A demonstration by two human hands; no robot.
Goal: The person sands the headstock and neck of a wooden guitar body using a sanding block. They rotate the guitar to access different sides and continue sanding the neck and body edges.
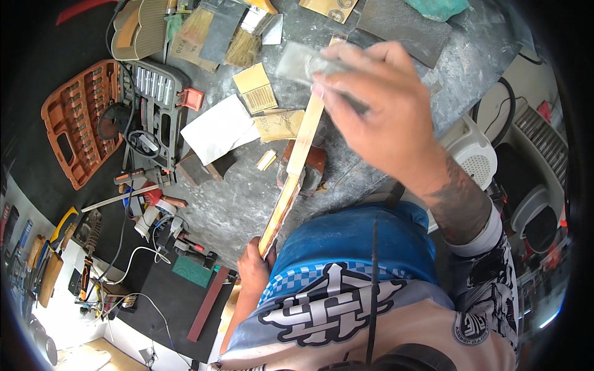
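A long, narrow wooden strip [306, 133] slants across the workbench, its near end toward my body. My left hand [252, 266] is closed around that near end, beside my blue clothing. Along its lower length the strip has a darker, ragged edge. My right hand [390, 114], smeared by motion, is over the far part of the strip. Its fingers pinch a grey flat piece [297, 63], blurred, which looks like folded sandpaper. Under the strip's middle sits a reddish-brown block [315, 162], partly hidden.
Sandpaper pieces [281, 125], white paper [216, 128] and brushes [244, 46] lie left of the strip. An orange socket case [80, 123] is open farther left. A dark abrasive sheet [405, 28] lies at the far right. A white perforated stool [473, 157] stands beyond the bench edge.
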